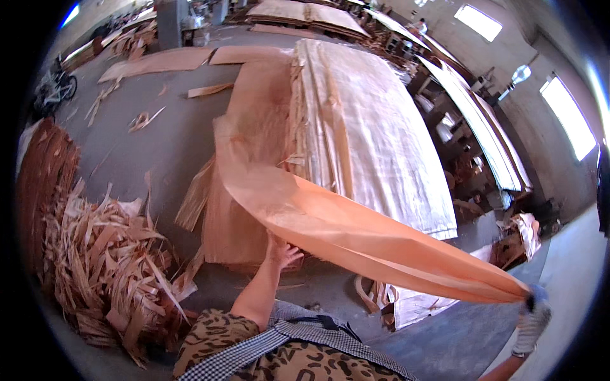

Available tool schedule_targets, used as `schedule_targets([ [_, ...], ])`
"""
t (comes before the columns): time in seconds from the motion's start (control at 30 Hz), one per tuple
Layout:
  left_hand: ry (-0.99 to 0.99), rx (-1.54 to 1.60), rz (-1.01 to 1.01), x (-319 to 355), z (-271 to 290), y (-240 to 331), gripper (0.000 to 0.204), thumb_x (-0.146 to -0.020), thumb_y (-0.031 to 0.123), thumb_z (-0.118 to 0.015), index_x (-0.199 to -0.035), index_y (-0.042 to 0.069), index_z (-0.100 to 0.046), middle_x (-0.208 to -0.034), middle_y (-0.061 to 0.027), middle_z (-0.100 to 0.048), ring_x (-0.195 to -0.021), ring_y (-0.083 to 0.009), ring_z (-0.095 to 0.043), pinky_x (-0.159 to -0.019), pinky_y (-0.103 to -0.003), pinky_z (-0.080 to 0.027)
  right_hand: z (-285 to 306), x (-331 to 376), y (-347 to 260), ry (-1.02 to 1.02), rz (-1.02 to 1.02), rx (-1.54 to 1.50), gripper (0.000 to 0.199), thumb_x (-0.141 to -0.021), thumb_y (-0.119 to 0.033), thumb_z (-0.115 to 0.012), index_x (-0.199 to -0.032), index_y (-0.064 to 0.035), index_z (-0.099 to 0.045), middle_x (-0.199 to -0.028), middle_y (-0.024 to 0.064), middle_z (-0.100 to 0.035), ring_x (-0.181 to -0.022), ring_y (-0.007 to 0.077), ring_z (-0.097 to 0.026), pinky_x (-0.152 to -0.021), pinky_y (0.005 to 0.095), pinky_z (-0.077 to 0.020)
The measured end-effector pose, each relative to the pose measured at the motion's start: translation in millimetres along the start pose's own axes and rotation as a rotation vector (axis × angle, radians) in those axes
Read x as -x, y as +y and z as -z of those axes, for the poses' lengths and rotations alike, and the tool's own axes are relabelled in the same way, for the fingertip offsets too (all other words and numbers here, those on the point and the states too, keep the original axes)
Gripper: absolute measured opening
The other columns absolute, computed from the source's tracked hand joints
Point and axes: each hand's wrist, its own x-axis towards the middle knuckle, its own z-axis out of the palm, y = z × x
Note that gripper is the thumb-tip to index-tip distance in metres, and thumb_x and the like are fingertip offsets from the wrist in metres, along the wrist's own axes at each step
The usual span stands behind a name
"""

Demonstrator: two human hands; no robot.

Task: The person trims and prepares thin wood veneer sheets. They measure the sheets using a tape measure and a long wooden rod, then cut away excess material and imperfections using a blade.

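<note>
You stand on a grey concrete floor (159, 146) in a long workshop, with bright windows (565, 114) along the right wall and racks of pale sheets (483, 127) running away beside them. Straight ahead lies a broad stack of pale veneer (375, 140), and beside it on the left a lower pile of pinkish sheets (254, 127). To your left a heap of torn wood strips (108, 254) is piled on the floor (some loose scraps lie scattered farther back). Your left hand (281, 251) reaches forward on a bare, nearly straight arm, palm down, its fingers (293, 255) spread and touching the near underside of a long pinkish veneer sheet (330, 222). That sheet rises off the low pile, sags in a curve across your front and narrows toward the lower right. There your right hand (532, 314), in a pale work glove, is lifted out to the side, its fingers closed in a pinch on the sheet's gathered end, which sits right at the fingertips.
</note>
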Motion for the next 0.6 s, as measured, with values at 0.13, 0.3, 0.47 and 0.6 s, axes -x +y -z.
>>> schedule_targets([
  [0.13, -0.28, -0.129, -0.256, -43, -57, -48, 0.078, -0.075, 0.068, -0.038, -0.132, 0.016, -0.027, -0.13, -0.0101, -0.038, -0.119, -0.0302, -0.036, -0.094, -0.05, -0.032, -34, 92, 120, 0.435, -0.437, -0.389, 0.036, -0.083, -0.014, -0.048, -0.117, 0.0004, -0.046, -0.103, 0.0118, -0.055, -0.087, 0.0222, -0.054, -0.077, 0.0308, -0.0435],
  [0.3, -0.294, -0.224, -0.13, -153, -107, -118, 0.036, -0.078, 0.054, -0.049, -0.083, 0.019, -0.058, -0.075, 0.0002, -0.061, -0.085, -0.0209, -0.055, -0.073, -0.038, -0.046, -140, 209, 224, 0.659, -0.481, -0.158, 0.043, -0.084, -0.024, -0.052, -0.119, 0.0008, -0.044, -0.116, 0.0152, -0.049, -0.103, 0.0256, -0.049, -0.086, 0.0329, -0.0421],
  [0.47, -0.524, -0.436, -0.303, -181, -188, -129, 0.034, -0.078, 0.045, -0.053, -0.092, 0.014, -0.056, -0.088, -0.0068, -0.058, -0.088, -0.0226, -0.054, -0.076, -0.037, -0.045, -226, 236, 232, 0.41, -0.93, -0.24, 0.041, -0.084, -0.026, -0.053, -0.116, -0.0006, -0.046, -0.112, 0.0108, -0.053, -0.103, 0.0215, -0.05, -0.092, 0.0327, -0.0378],
  [0.6, -0.52, -0.594, -0.466, -163, -271, -126, 0.035, -0.079, 0.042, -0.054, -0.095, 0.011, -0.054, -0.092, -0.009, -0.057, -0.09, -0.0239, -0.053, -0.078, -0.037, -0.044, -296, 202, 212, 0.339, -0.678, -0.602, 0.019, -0.082, -0.018, -0.054, -0.094, -0.0041, -0.057, -0.088, 0.0112, -0.059, -0.083, 0.0256, -0.057, -0.076, 0.0334, -0.0441],
])
